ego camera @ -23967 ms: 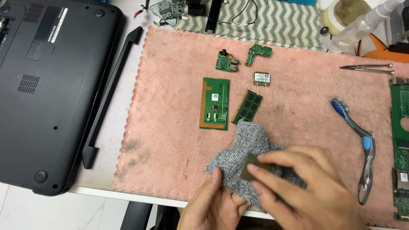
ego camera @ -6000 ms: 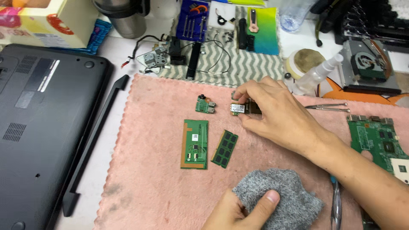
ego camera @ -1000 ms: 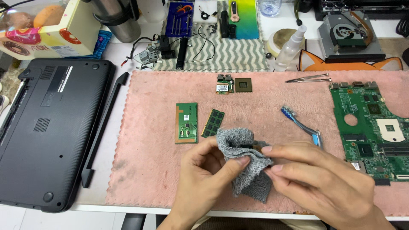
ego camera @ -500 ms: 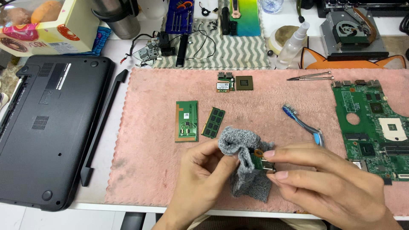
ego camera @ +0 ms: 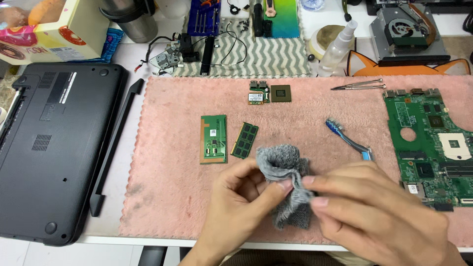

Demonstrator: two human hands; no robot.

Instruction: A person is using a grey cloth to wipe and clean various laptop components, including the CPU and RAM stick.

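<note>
The grey cloth (ego camera: 286, 184) is bunched between your two hands, just above the near edge of the pink mat (ego camera: 167, 172); half a second ago a small green board stuck out of its folds at your right fingertips, and now that board is out of sight, either wrapped inside the cloth or covered by your fingers, I cannot tell which; so the wiping appears to have closed back over the part rather than ended. Your left hand (ego camera: 241, 194) pinches the cloth from the left, thumb on top; your right hand (ego camera: 374, 212) presses in from the right, fingertips meeting the left thumb across the fabric; both are closed on the cloth and touching each other. Just beyond the cloth lie the memory stick (ego camera: 245, 140) and the rectangular green board (ego camera: 213, 139), side by side and unmoved; further up sit the small card (ego camera: 257, 93) and the square chip (ego camera: 281, 93); the blue brush (ego camera: 347, 139) lies to the right, near the motherboard (ego camera: 433, 143); the upturned laptop base (ego camera: 54, 148) rests well off to the left.
</note>
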